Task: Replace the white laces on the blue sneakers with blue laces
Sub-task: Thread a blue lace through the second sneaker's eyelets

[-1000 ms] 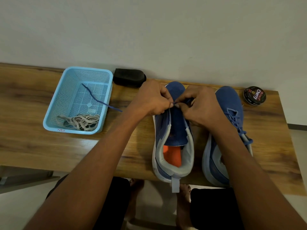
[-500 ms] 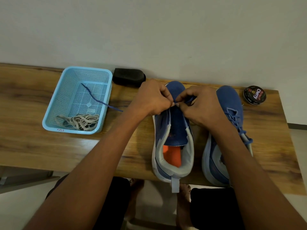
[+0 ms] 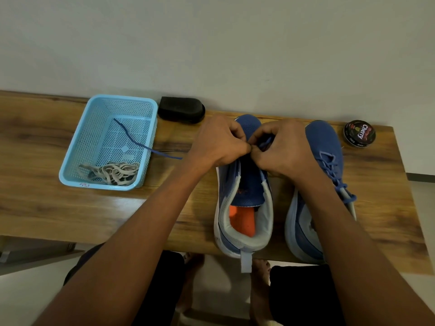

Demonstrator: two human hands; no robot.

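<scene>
the person sits at the wooden worktop [image 3: 70, 208] with two blue sneakers in front of them. the right sneaker [image 3: 327, 147], at the right of the frame, already has blue laces all the way up, so that one looks done. the left sneaker [image 3: 244, 208], in the middle of the frame, is the one being worked on now, and its tongue is open with no lace showing along most of it.

the left hand [image 3: 219, 142] and the right hand [image 3: 282, 149] meet near the toe end of that shoe. both have their fingers curled in tight, and they pinch the blue lace [image 3: 141, 144] between them (the very tip is too small to see well). the rest of that lace trails away to the left of the frame, over the edge of the light blue basket [image 3: 70, 147] and into it. the old white laces [image 3: 115, 171] lie in a heap in the near corner of the basket.

i think this is the start of lacing the second shoe, at the lowest holes. next the lace tip has to be poked through a small hole and pulled along, and the long tail must slide out of the basket without catching.
</scene>
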